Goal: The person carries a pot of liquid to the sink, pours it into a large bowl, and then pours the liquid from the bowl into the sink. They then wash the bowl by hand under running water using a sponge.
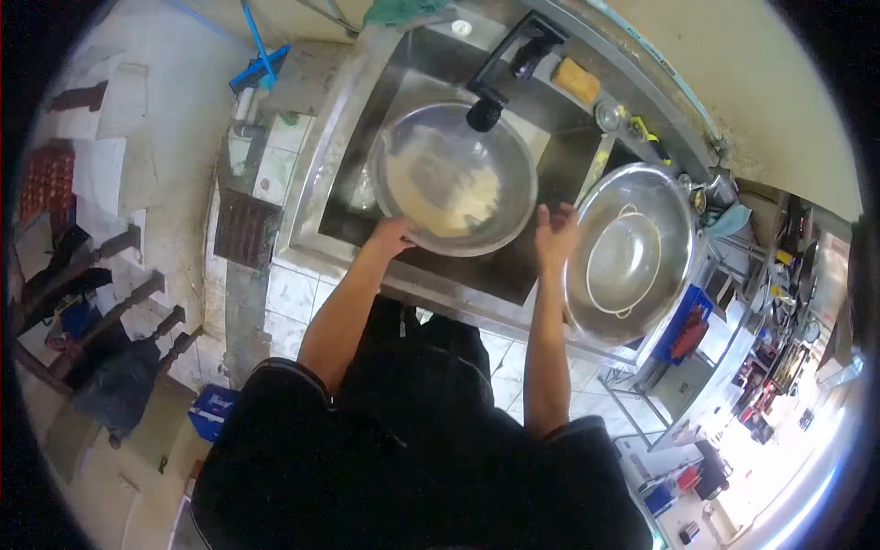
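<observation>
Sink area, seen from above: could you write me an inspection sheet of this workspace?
Surface: metal sink, with a black tap over it.
Job's things: metal bowl with pale contents, liquid or solid unclear; beside it, a wide basin holding a smaller bowl.
Clutter: yellow sponge and green cloth along the far edge.
Grippers: none, bare hands; the left grips the bowl's near rim, the right is open by its right side, contact unclear.
Cables: nothing seen near the bowl; a thin pipe or hose runs along the wall.
Surroundings: blue-handled tool leaning at left, blue crate at right.
</observation>
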A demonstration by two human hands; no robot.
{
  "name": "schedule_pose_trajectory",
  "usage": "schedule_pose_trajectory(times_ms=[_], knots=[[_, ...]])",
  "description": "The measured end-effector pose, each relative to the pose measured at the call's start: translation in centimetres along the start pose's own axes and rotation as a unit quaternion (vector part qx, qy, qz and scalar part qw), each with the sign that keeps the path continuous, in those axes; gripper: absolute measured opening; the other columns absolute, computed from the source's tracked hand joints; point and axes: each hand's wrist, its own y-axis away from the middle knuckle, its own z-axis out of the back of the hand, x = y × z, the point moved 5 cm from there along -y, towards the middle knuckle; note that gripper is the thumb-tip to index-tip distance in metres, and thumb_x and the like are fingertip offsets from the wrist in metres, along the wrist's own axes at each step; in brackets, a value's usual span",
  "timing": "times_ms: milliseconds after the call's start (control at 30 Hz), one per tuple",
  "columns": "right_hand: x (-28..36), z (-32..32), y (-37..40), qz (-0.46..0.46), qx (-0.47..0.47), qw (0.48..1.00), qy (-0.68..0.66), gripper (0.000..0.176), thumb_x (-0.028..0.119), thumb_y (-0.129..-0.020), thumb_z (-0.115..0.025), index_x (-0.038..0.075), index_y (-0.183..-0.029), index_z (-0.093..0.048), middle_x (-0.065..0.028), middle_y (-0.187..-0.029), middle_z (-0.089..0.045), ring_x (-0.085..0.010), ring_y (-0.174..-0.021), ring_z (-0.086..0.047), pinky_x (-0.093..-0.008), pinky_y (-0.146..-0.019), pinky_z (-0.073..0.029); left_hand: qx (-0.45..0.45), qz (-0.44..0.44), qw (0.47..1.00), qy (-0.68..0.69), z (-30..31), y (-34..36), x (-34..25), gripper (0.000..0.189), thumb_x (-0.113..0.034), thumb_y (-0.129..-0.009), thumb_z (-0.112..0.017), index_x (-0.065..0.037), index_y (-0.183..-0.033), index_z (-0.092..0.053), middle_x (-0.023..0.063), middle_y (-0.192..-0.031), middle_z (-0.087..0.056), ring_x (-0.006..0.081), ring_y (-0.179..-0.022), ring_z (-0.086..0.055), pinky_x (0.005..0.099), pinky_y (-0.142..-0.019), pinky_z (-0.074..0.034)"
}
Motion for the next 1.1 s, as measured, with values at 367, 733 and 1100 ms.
schedule_pose_trajectory(times_ms=[367, 733, 1100], knots=[[2.3, -28.5, -1.1, -0.358, 0.324, 0.474, -0.736, 0.033, 0.028, -0.105, -0.045, 0.004, -0.126, -0.055, -0.012, -0.12, -0.064, -0.0299, -0.113, -0.062, -0.0383, -0.096, -0.053, -0.318, 0.339, 0.869, 0.171, 1.7, -9.7, 13.1, 0.067, -0.022, -0.074, -0.079, 0.003, -0.13, -0.053, 0.0166, -0.111, -0.064, 0.032, -0.106, -0.062, 0.0455, -0.09, -0.049], [4.8, -36.1, -5.1, -0.216, 0.314, 0.66, -0.648, 0.031, 0.02, -0.103, -0.046, -0.003, -0.12, -0.056, -0.0202, -0.116, -0.062, -0.0301, -0.109, -0.063, -0.0389, -0.098, -0.052, -0.082, 0.014, 0.701, 0.709, 3.4, -19.4, -5.7, 0.05, -0.044, -0.103, -0.047, -0.009, -0.138, -0.049, 0.011, -0.115, -0.064, 0.0283, -0.098, -0.064, 0.0375, -0.087, -0.053], [-0.8, -35.0, -2.5, -0.137, 0.211, 0.817, -0.518, 0.045, 0.024, -0.098, -0.052, -0.004, -0.134, -0.05, -0.0295, -0.134, -0.051, -0.0409, -0.124, -0.051, -0.0472, -0.106, -0.042, -0.107, 0.002, 0.747, 0.656, 2.9, -20.3, -4.2, 0.043, -0.037, -0.102, -0.051, -0.003, -0.127, -0.058, 0.009, -0.12, -0.064, 0.0243, -0.107, -0.061, 0.0395, -0.098, -0.048]])
